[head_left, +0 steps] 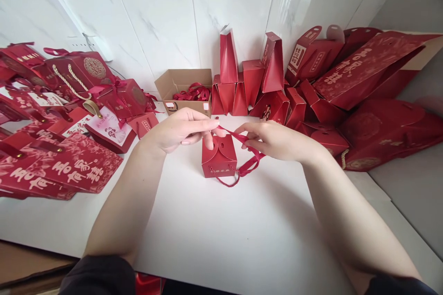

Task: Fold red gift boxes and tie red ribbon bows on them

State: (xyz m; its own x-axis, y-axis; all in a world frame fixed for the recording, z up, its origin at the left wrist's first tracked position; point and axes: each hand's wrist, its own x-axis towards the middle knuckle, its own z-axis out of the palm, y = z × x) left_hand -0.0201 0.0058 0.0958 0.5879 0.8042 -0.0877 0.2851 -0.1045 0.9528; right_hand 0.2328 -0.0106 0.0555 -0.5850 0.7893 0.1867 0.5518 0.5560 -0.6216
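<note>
Left hand [192, 130]: thumb and fingertips pinching one end of a dark red ribbon [238, 136]. Right hand [265, 140]: fingers curled round the same ribbon, slack loop hanging below. Small red box [221, 162] upright on the white table [221, 235], beneath and between both hands; cord handle [226, 185] drooping in front. Behind: open carton [187, 107] containing ribbons [195, 92]. Gift bags [83, 163] at left; red boxes [228, 55] stacked behind, rightward.
</note>
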